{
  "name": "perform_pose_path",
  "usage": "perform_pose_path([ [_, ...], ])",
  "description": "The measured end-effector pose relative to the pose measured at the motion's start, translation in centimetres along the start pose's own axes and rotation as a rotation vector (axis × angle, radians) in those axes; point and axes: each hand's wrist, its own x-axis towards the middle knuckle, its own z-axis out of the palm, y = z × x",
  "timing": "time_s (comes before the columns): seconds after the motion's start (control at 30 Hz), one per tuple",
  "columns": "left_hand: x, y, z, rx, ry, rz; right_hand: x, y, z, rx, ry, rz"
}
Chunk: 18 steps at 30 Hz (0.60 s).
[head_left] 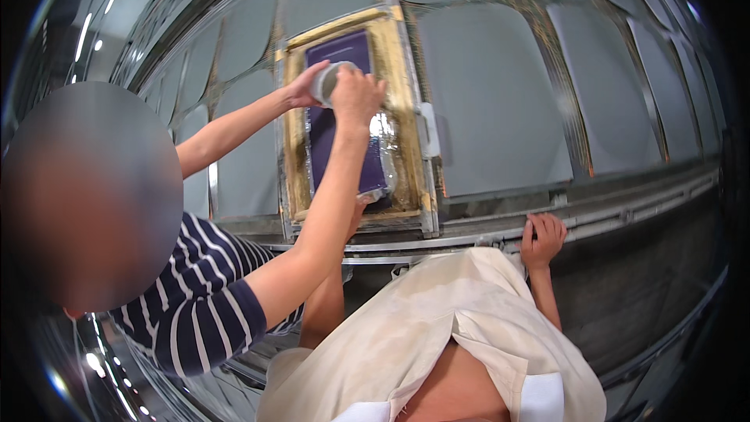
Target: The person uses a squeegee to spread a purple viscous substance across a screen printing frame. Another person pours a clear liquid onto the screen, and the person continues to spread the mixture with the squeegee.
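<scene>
A screen-printing frame (410, 133) with a yellowed border and a purple middle (338, 141) lies on the long table. At its near end is my left hand (357, 217), mostly behind a co-worker's forearm; its fingers are largely hidden. Clear plastic film (384, 164) shines along the purple area's right side and near end. Farther right, my right hand (544, 239) has its fingers curled over the metal rail (598, 223) at the table's near edge. Above the frame, the co-worker's two hands (358, 98) hold a pale, round container (324, 84), tilted.
Several grey flat panels (492, 101) lie in a row along the table, with stained strips (558, 86) between them. A co-worker in a striped shirt (207, 289) leans in close on my left, one arm crossing over mine. A metal bracket (430, 129) sits on the frame's right side.
</scene>
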Motion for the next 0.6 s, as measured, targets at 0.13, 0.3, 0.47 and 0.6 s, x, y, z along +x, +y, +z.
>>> perform_pose_path([
  [0.13, 0.8, -1.5, -0.1, 0.028, -0.004, 0.018, 0.1, -0.3, -0.6, 0.009, -0.002, 0.053],
  [0.3, -0.5, -4.4, 1.1, 0.024, -0.048, -0.01, 0.2, -0.4, -0.3, 0.055, 0.005, 0.067],
  [0.47, -0.4, -6.9, 1.8, -0.058, -0.036, -0.029, -0.1, -0.2, -0.3, 0.053, 0.033, 0.081],
  [0.6, -1.5, -8.4, 2.1, -0.149, -0.033, -0.08, 0.0, 0.2, 0.2, 0.066, 0.051, 0.059],
])
